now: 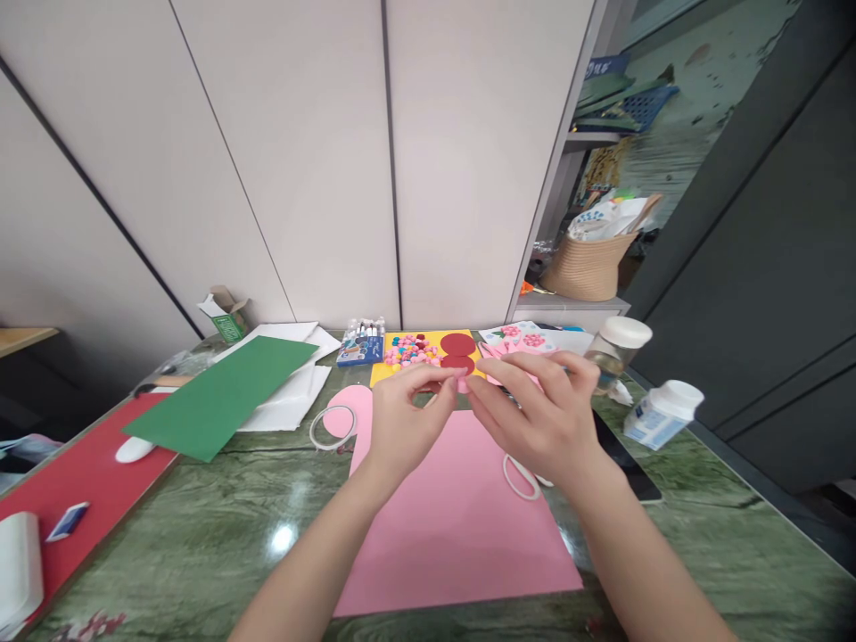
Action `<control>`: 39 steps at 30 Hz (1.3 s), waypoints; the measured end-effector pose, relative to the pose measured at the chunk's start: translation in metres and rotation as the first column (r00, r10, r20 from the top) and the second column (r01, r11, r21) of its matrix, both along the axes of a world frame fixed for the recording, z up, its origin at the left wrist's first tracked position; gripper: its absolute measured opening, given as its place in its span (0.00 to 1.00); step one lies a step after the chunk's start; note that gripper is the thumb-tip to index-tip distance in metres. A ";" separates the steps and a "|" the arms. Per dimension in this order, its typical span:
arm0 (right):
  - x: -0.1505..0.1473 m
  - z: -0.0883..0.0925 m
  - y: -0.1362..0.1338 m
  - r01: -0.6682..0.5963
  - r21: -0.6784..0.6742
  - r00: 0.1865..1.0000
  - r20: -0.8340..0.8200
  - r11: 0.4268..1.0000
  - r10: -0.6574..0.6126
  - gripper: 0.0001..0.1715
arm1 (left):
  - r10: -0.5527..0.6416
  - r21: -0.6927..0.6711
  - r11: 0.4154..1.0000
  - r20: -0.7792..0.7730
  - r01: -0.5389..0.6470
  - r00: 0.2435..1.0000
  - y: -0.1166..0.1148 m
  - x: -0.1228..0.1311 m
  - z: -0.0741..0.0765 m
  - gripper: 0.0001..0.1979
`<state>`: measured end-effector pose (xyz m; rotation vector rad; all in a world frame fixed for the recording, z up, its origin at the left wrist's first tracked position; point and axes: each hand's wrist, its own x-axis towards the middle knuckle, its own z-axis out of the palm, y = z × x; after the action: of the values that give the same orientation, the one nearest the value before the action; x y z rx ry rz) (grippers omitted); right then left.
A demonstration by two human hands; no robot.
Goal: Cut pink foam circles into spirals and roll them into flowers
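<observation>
Over the large pink sheet [441, 535], my left hand [407, 419] pinches a small pink piece [462, 384], which looks like folded or rolled paper. The fingertips of my right hand [545, 410] meet the same piece from the other side, and they partly cover it. Just beyond the fingers are two dark red paper discs [458, 344] on a yellow sheet [381, 374]. Left of them lies a pile of small pink, blue and yellow pompom-like balls [411, 350]. White-handled scissors [522, 479] show in part below my right hand.
A tape roll [333, 428] and pink discs [341, 401] lie left of the pink sheet. Green card [227, 392] rests on white papers [287, 401]. A white bottle [662, 415], a lidded jar [615, 348] and a dark tablet [625, 459] are at right. Cabinet doors [300, 160] rise behind.
</observation>
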<state>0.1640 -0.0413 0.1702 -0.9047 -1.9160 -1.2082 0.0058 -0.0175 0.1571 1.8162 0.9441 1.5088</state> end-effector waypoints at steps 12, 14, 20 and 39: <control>-0.001 0.003 0.000 -0.023 -0.027 0.999 -0.034 0.999 0.022 0.04 | 0.000 0.014 1.000 -0.083 0.001 0.997 0.000 -0.002 0.002 0.08; -0.001 0.004 0.000 -0.035 -0.032 0.998 -0.047 0.999 0.033 0.04 | -0.025 0.004 1.000 -0.080 0.026 0.996 0.002 -0.004 0.001 0.08; 0.000 0.004 0.001 -0.051 -0.114 0.996 -0.073 0.992 0.043 0.03 | -0.082 0.009 0.996 -0.153 0.084 0.985 0.006 -0.009 0.003 0.07; 0.003 0.006 -0.005 -0.167 -0.280 0.958 -0.273 0.945 0.088 0.03 | -0.172 -0.031 0.985 -0.166 0.169 0.971 0.005 -0.010 0.006 0.07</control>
<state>0.1670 -0.0459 0.1760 -1.0199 -1.9392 -0.6929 -0.0044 -0.0126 0.1630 1.9821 0.8505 1.2554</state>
